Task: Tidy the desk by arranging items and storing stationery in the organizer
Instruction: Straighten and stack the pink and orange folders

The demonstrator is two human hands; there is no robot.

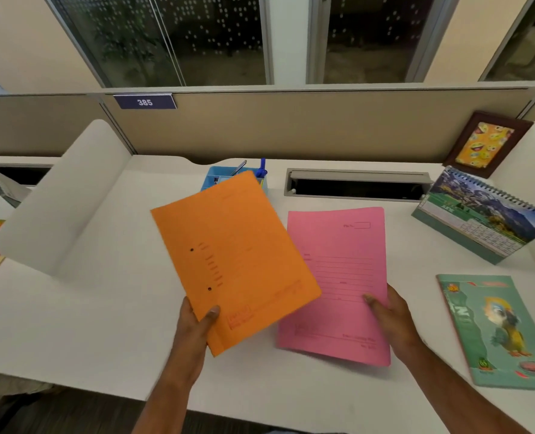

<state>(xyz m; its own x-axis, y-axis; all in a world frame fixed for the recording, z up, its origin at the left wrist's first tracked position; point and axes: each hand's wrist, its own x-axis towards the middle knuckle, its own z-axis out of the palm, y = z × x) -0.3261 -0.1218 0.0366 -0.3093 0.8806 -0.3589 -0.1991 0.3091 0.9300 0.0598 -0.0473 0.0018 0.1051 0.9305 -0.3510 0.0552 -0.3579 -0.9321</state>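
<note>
**Operator:** Orange card, thin and light: that is the orange folder (231,261) I have lifted off the white desk (103,339); my left hand (197,327) pinches its near corner, thumb on top, fingers hidden beneath; it tilts and partly hides the blue organizer (216,178) behind it.

**Listener:** And the other hand?

**Operator:** My right hand (391,314) rests on the pink folder (338,283), just right of the orange one and flat on the desk; the thumb presses its right edge; I cannot tell whether the fingers are under it.

**Listener:** How will they handle?

**Operator:** I judge both stiff enough to carry by one corner, yet apt to flop or fan open; a hold along the spine seems safer; a green notebook (494,330) lies well right of the orange folder.
</note>
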